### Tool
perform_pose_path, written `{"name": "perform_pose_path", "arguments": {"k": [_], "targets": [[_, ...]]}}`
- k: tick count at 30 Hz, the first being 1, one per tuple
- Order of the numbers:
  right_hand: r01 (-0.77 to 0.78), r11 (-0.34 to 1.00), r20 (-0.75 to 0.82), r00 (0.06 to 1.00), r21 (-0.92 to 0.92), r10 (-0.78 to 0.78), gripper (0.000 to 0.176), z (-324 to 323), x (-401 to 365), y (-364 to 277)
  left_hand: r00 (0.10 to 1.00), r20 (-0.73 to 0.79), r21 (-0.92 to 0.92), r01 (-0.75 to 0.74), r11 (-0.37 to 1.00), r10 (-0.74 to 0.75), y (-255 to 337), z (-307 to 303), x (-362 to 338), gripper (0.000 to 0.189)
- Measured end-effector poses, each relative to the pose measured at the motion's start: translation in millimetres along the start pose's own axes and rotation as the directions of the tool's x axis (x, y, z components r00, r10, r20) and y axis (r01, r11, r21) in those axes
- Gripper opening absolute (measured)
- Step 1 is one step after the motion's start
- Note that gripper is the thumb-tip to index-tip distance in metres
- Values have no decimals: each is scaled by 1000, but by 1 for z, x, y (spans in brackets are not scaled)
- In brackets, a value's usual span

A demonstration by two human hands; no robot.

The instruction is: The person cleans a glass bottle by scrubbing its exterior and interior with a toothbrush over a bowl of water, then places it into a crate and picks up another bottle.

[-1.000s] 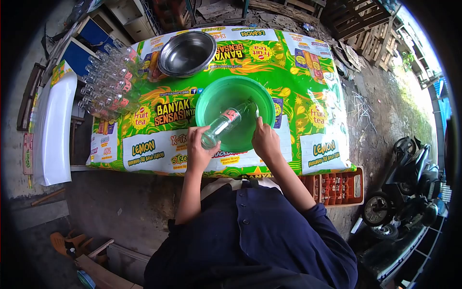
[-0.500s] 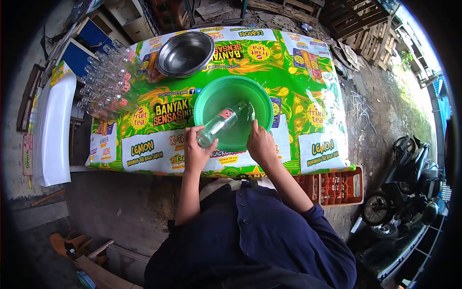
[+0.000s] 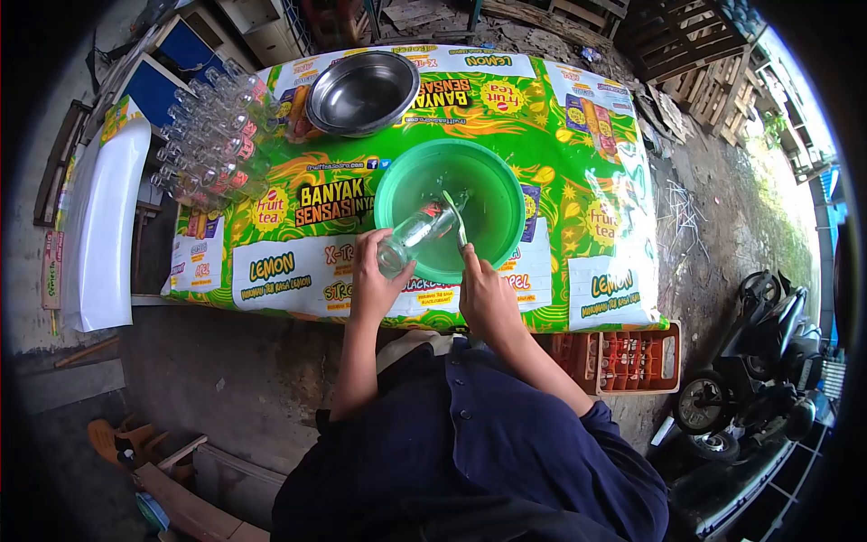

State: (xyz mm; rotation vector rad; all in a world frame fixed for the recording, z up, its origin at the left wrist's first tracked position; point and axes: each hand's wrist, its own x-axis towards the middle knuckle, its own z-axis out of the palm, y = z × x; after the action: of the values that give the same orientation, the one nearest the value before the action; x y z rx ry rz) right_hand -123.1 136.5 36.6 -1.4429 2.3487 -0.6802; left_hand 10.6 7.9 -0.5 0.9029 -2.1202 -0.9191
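Green basin [image 3: 515, 185], red-marked clear bottle [image 3: 415, 237], navy shirt [image 3: 524, 425]

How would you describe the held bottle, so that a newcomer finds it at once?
On the printed tablecloth sits a green basin. At its near rim, the left hand holds the clear bottle, apart from the other bottles clustered at far left.

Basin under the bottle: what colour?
The basin is green, seen best in the head view.

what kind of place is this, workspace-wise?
Probably a semi-open yard or drinks-business work area, not a home kitchen: a motorbike stands at the right, wooden pallets are stacked behind, and many glass bottles cluster at the table's left.
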Motion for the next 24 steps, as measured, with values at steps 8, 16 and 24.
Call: {"name": "perform_pose_path", "arguments": {"k": [8,16,24], "targets": [[-40,997,-29,999,67,42,36,1,13,14,1000,7,80,25,996,-26,1,-3,4,48],[-88,995,-18,996,-40,87,43,19,29,30,997,-37,72,76,995,-73,-3,1,8,51],[-241,970,46,970,20,240,37,5,7,32,998,47,55,-40,998,37,4,-2,7,54]]}}
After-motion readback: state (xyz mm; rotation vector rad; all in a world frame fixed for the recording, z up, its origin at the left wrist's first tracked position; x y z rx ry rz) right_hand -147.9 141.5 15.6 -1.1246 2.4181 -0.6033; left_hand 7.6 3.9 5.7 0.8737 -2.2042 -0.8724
